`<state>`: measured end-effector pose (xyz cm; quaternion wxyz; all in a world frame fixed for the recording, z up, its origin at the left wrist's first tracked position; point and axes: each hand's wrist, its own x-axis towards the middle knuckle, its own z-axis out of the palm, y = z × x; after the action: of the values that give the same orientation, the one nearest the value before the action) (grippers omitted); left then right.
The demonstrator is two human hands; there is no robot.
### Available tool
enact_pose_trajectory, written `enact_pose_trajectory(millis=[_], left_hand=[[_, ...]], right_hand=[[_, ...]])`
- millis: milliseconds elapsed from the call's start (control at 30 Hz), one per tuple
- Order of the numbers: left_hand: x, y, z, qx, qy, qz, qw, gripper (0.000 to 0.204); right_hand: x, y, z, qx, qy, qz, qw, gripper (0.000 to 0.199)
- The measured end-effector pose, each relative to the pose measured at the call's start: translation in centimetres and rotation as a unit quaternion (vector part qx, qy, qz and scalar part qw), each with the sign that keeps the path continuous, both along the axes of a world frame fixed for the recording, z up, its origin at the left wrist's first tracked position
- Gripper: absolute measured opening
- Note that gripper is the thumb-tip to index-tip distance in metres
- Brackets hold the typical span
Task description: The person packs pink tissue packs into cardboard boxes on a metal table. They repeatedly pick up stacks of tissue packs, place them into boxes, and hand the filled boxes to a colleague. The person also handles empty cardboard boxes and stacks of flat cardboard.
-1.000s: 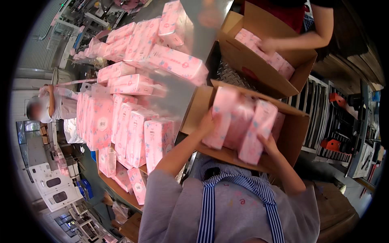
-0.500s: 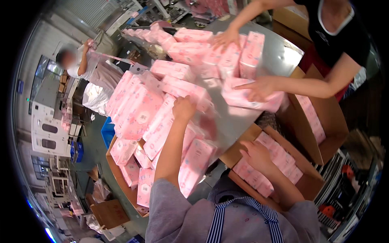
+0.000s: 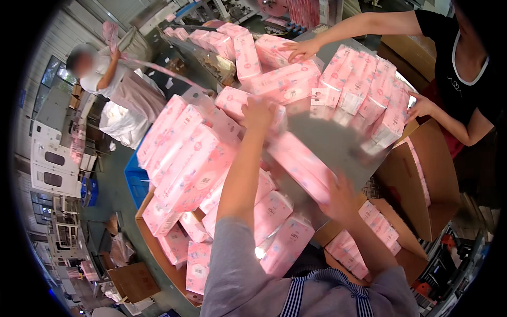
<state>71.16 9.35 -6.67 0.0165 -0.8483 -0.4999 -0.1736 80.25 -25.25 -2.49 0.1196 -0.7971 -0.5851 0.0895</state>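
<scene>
Pink, film-wrapped tissue packs (image 3: 185, 169) lie in a large heap in front of me and to my left. At the far side of the heap, my left hand (image 3: 257, 114) has its fingers bent down over a tissue pack (image 3: 232, 103). A long tissue pack (image 3: 298, 164) slants across the metal table (image 3: 311, 129) between my hands. Its near right end meets my right hand (image 3: 342, 198), whose fingers are smeared by motion, so their grip is unclear. Below my right forearm, a cardboard box (image 3: 404, 256) holds rows of similar packs.
Across the table a co-worker's hands (image 3: 303, 50) are by more packs, including an upright row (image 3: 364, 90). A taller open carton (image 3: 441, 174) stands at the right. Under the heap's left side are a carton (image 3: 158, 253) and blue bin (image 3: 136, 177). Another person (image 3: 127, 90) stands far left.
My left hand has shifted right and away from me over the heap. My right hand has risen from above the box to the long pack. The co-worker's packs now stand in a row.
</scene>
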Motion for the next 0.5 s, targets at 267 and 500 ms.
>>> enact_pose_trajectory(millis=[267, 500], left_hand=[[0.0, -17.2, 2.4, -0.075, -0.022, -0.286, 0.955, 0.036], [-0.1, -18.9, -2.5, -0.701, -0.380, 0.140, 0.588, 0.070]], right_hand=[[4.9, -8.1, -2.0, 0.042, 0.198, -0.161, 0.966, 0.098], [8.3, -1.6, -3.6, 0.143, 0.804, -0.197, 0.542, 0.079]])
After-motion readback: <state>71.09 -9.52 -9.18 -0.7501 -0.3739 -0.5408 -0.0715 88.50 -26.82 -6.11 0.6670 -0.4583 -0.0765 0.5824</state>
